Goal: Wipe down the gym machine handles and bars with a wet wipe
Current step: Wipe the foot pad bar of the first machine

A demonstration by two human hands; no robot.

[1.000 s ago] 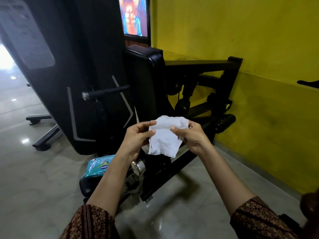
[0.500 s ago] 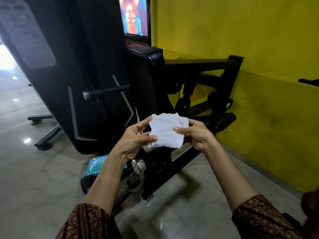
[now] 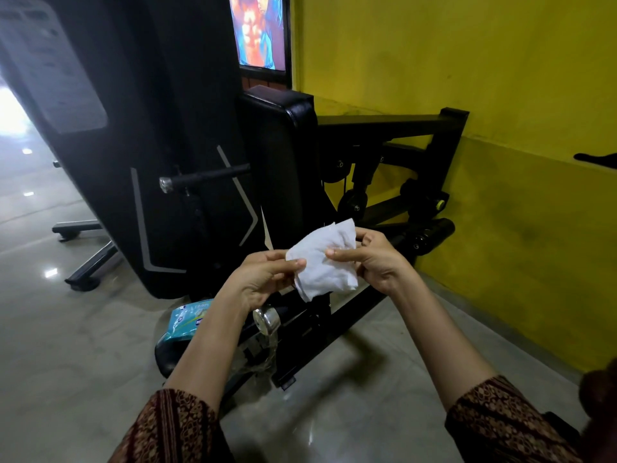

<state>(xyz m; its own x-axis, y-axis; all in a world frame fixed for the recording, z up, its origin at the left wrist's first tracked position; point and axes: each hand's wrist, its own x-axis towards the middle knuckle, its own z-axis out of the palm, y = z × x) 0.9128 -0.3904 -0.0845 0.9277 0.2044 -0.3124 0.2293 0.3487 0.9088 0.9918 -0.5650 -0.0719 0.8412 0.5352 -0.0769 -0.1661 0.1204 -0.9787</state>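
A crumpled white wet wipe (image 3: 322, 264) hangs in front of me, held at chest height between both hands. My left hand (image 3: 267, 277) pinches its left edge with thumb and fingers. My right hand (image 3: 370, 260) grips its right side, thumb across the front. Behind the wipe stands a black gym machine with an upright padded backrest (image 3: 280, 168). A black handle bar (image 3: 207, 175) with a chrome end cap sticks out to the left of the pad. Below my left hand a chrome-capped bar end (image 3: 266, 320) shows. A black roller grip (image 3: 434, 233) lies low at the right.
A teal wet-wipe packet (image 3: 188, 320) rests on the black seat under my left forearm. The tall black weight-stack cover (image 3: 150, 128) fills the left. A yellow wall (image 3: 484, 95) runs close along the right. Glossy grey floor (image 3: 66, 345) lies left and below, with black machine feet (image 3: 86, 272) on it.
Both hands have turned and refolded the wipe: it is more bunched and tilted, its top corner now up by my right hand. The hands stayed in nearly the same place.
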